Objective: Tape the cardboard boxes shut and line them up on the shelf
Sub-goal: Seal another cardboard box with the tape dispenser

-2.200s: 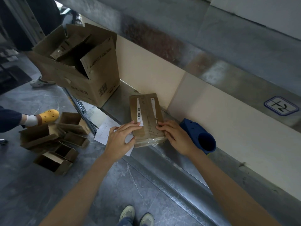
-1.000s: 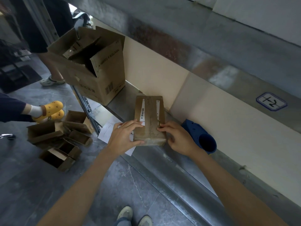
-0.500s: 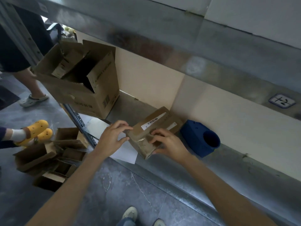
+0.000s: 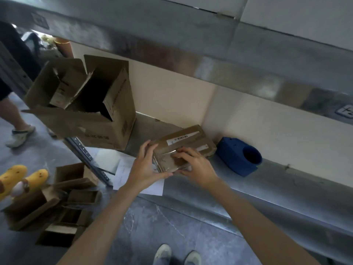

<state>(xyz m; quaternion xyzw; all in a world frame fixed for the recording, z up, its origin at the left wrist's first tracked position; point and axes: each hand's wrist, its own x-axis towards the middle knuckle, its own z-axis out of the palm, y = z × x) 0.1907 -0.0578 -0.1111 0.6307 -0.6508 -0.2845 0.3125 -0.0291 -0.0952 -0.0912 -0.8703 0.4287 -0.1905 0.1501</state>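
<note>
A small closed cardboard box with a white barcode label lies tilted on the metal shelf, its near end raised toward me. My left hand grips the box's left near corner, fingers on the side and thumb beneath the near end. My right hand lies over the near end, where clear tape glints, with fingers on top and thumb under the edge. A blue tape dispenser sits on the shelf just right of the box.
A large open cardboard box stands at the shelf's left end. White paper sheets lie under my left hand. Several small open boxes are on the floor at left, by a person's yellow clogs. An upper shelf beam overhangs.
The small box was turned from lengthwise to slanting and its near end lifted. Both hands shifted from pressing its top to holding its near end.
</note>
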